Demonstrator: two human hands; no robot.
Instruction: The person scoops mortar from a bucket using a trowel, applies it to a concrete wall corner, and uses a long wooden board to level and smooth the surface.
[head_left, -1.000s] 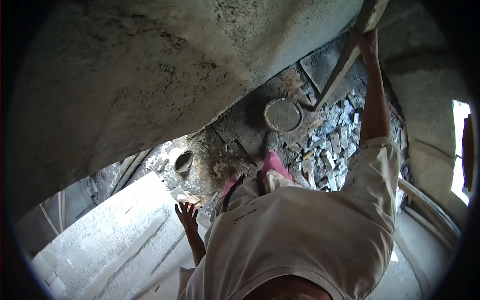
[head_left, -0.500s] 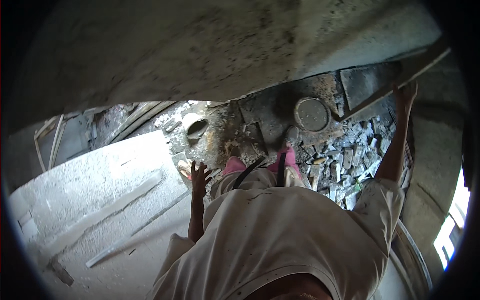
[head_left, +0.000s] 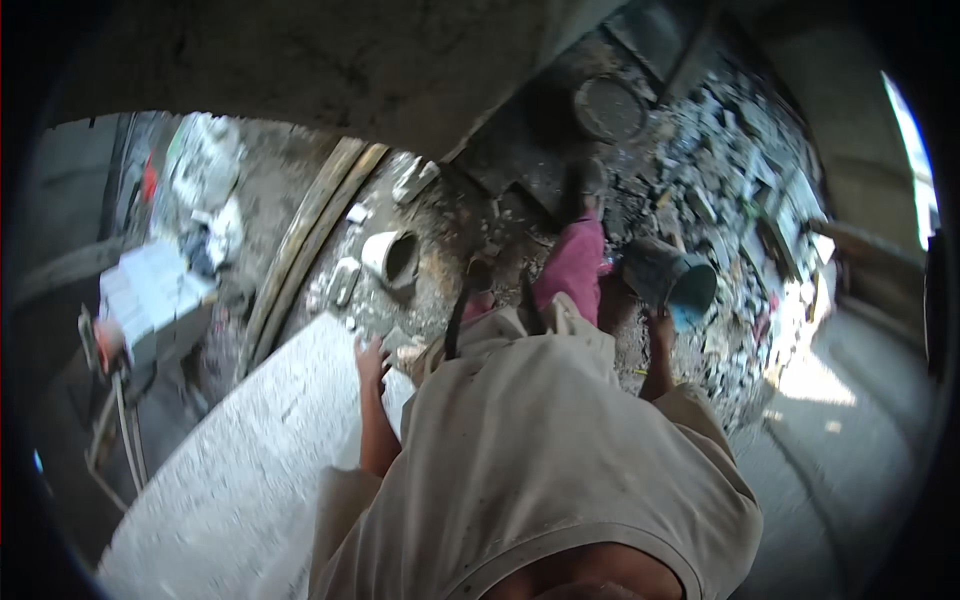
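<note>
My left hand [head_left: 371,356] has its fingers apart and holds nothing, above the edge of a pale, rough slab [head_left: 240,460]. Just below a dark bucket [head_left: 650,270] with a blue inside is my right hand [head_left: 660,325]; motion blur hides whether it grips or only touches it. My pink-clad leg [head_left: 568,265] stands on dirty, debris-strewn floor, left of that bucket. A white pipe-like cylinder [head_left: 378,258] lies beyond my left hand.
Broken tile pieces [head_left: 725,170] pile along the right. A round container [head_left: 609,108] sits farther forward. Long wooden poles [head_left: 300,240] lie at the left, beside white blocks [head_left: 155,290]. A concrete overhang [head_left: 350,70] crosses the top.
My right hand has left the leaning plank at upper right and come down beside the bucket, now in view. The view has shifted, showing more floor and the blocks at left.
</note>
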